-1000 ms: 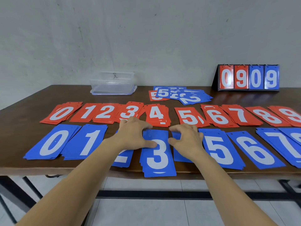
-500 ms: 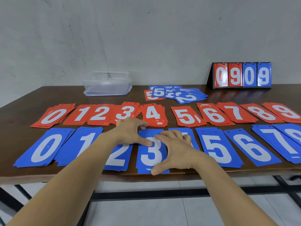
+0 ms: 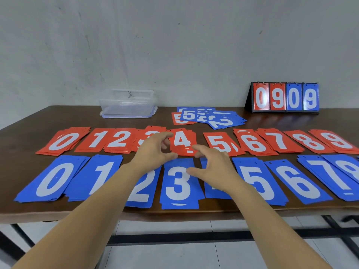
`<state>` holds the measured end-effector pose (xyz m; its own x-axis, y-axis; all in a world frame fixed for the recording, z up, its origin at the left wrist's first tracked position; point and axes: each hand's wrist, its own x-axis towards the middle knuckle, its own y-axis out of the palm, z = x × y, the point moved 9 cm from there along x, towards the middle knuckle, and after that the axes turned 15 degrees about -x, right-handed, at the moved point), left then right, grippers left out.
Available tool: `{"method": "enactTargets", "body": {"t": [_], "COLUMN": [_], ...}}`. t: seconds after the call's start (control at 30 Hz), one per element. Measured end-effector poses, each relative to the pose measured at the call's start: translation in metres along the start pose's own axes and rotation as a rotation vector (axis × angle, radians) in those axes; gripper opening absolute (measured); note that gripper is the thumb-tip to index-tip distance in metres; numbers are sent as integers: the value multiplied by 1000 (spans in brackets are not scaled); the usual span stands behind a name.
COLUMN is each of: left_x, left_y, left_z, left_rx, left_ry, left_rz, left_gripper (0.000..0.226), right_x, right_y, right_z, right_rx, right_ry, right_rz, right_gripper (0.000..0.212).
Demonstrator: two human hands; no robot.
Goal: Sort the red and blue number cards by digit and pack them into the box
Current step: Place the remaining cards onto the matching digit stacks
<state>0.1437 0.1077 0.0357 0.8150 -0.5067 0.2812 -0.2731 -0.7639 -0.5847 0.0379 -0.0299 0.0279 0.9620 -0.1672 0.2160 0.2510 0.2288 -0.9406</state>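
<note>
Number cards [image 3: 116, 139] mostly sorted into red & blue digit rows on table [image 3: 38, 121], mixed pile [image 3: 219, 121] at back unsorted, box [image 3: 127, 103] looks unpacked; left hand [image 3: 153, 154] & right hand [image 3: 215, 167] hover loose-curled, empty, over blue 3s [image 3: 180, 183].

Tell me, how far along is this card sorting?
Mostly sorted: the red row and blue row lie in digit piles on the table. In hand: the left hand and right hand are poised, fingers loosely curved, at the blue 3 pile, gripping nothing. Left: the mixed heap at the back is unsorted, and no cards show in the clear box, so packing hasn't begun.
</note>
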Motion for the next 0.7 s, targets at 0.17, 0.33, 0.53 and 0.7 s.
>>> {"method": "enactTargets", "body": {"t": [0.17, 0.33, 0.53, 0.7], "left_x": [8, 35, 94, 131], "left_y": [0, -2, 3, 31], "left_z": [-6, -10, -12, -8], "left_rx": [10, 26, 3, -9], "left_ry": [46, 85, 110, 99], "left_rz": [-55, -37, 32, 91], "left_gripper": [61, 51, 42, 40], "right_x": [14, 42, 88, 117], "right_y": [-6, -21, -31, -27], "right_z": [-16, -29, -56, -112], "right_rx": [14, -12, -28, -12], "right_ry": [56, 94, 172, 296], "right_rz": [-26, -50, -50, -15], "right_gripper": [69, 59, 51, 48]}}
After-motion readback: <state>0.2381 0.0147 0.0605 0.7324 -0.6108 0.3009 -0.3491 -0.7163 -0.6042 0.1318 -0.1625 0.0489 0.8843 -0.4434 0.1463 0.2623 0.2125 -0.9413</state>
